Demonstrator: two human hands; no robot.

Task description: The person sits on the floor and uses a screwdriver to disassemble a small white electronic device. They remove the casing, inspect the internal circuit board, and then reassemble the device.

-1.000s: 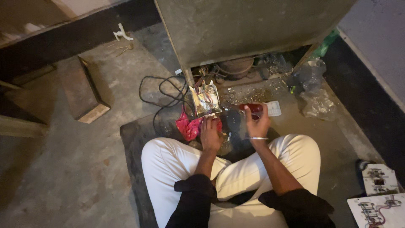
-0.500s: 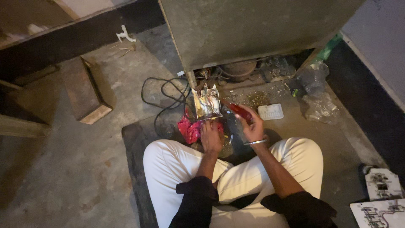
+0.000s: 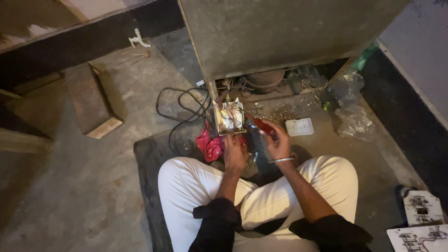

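Two bare hands at work in the middle of the frame, above crossed legs in white trousers (image 3: 196, 196). Left hand (image 3: 234, 151) curled, fingers bent against the lower edge of a small open metal box (image 3: 228, 117) full of coloured wires, standing upright just above it; whether really gripping or only steadying, cannot tell. Right hand (image 3: 278, 142) closed around a red-handled tool (image 3: 264, 125), probably a screwdriver or pliers, tip hidden in the dark gap between both hands; thin bangle (image 3: 281, 160) on that wrist. Pink-red cloth (image 3: 210, 145) bunched just left of the left hand, touching the box bottom. Black cable (image 3: 179, 109) looping from the box area toward upper left over the concrete floor (image 3: 70, 186). Behind the box, in the upper middle, big grey metal cabinet (image 3: 280, 32) with open base, round dark compressor-like part (image 3: 265, 80) visible under it. Small white perforated plate (image 3: 299, 126) on the floor right of the tool, clear plastic bags (image 3: 350, 107) further right, wooden block (image 3: 93, 105) at left, white circuit boards (image 3: 420, 224) in lower right corner. Judging by this: box already opened and pulled out with wiring exposed, so somewhere in the middle of the work; wires loose, nothing closed up yet, cover not recognisable in view.
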